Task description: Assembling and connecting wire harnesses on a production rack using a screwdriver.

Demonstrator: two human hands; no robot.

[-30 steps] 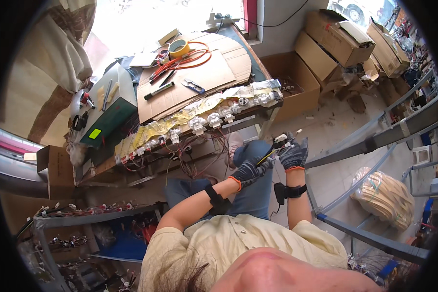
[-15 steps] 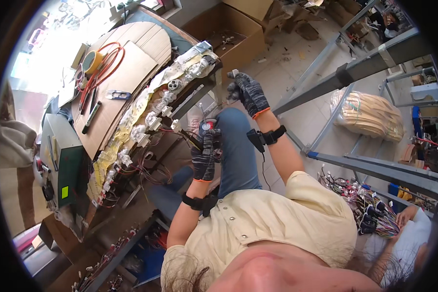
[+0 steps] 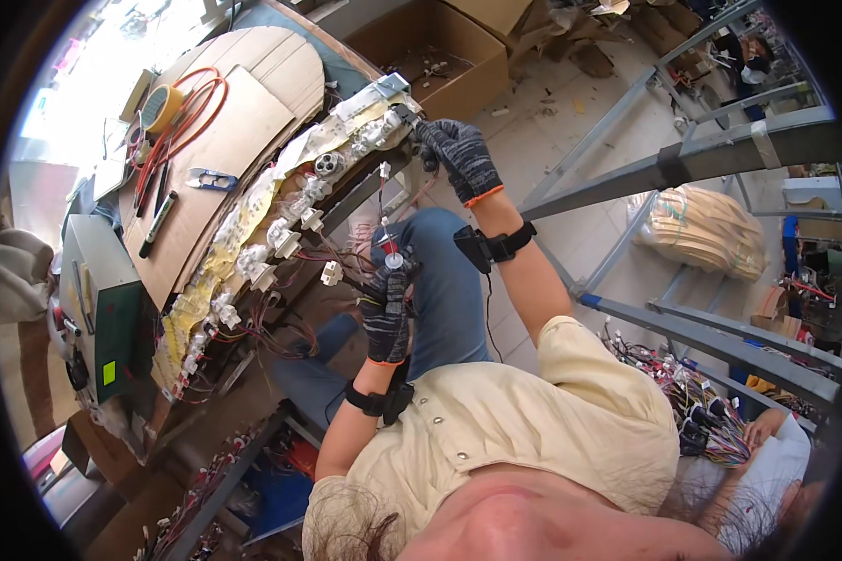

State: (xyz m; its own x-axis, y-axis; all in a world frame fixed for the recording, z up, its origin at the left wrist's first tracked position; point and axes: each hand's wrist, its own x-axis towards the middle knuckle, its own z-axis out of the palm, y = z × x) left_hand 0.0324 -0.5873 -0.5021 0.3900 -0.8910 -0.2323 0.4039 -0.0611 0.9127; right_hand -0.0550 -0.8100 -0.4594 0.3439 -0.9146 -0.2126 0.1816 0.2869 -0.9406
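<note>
My left hand (image 3: 385,313), in a dark striped glove with an orange cuff, is closed round a wire harness (image 3: 383,210) above my knee. White connectors and a round white-and-red part stick up from its fingers. My right hand (image 3: 458,159), gloved the same way, reaches the far end of a long board edge. Its fingertips are closed at a dark fitting (image 3: 406,115) there; whatever they pinch is hidden. Along that edge runs a row of white connector holders (image 3: 283,237) on yellowed tape (image 3: 217,271). Wires (image 3: 290,327) hang below the row.
Cardboard (image 3: 253,107) on the bench carries an orange tape roll (image 3: 162,108), a red cable loop, a marker (image 3: 159,224) and blue snips (image 3: 212,179). An open carton (image 3: 477,89) stands beyond. Metal frames (image 3: 617,173) and another person's hand (image 3: 765,428) by bundled wires are on the right.
My right hand has moved left from over the floor to the board's far end. The left hand still grips the harness, now slightly lower and further left in view.
</note>
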